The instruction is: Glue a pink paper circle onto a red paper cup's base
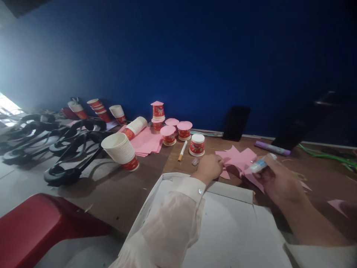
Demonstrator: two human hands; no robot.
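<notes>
My right hand [281, 182] grips a small white glue bottle [262, 163] with a blue label, held tilted over cut pink paper scraps [237, 158]. My left hand [210, 169] is closed at the left edge of those scraps; its fingertips are mostly hidden, so what it pinches cannot be made out. Just behind it, a red paper cup [197, 145] stands upside down, white base up. To that cup's left are several upside-down red cups topped with pink paper discs [185, 125], one stacked on another with a pointed pink top [157, 103].
A white cardboard box [231, 227] lies in front of me. Leftward are a stack of paper cups [119, 150], pink sheets [147, 141], black headsets [75, 152] and a red plastic piece [36, 230]. A white-and-orange stick [182, 150], purple tube [272, 148] and black phone [236, 123] are nearby.
</notes>
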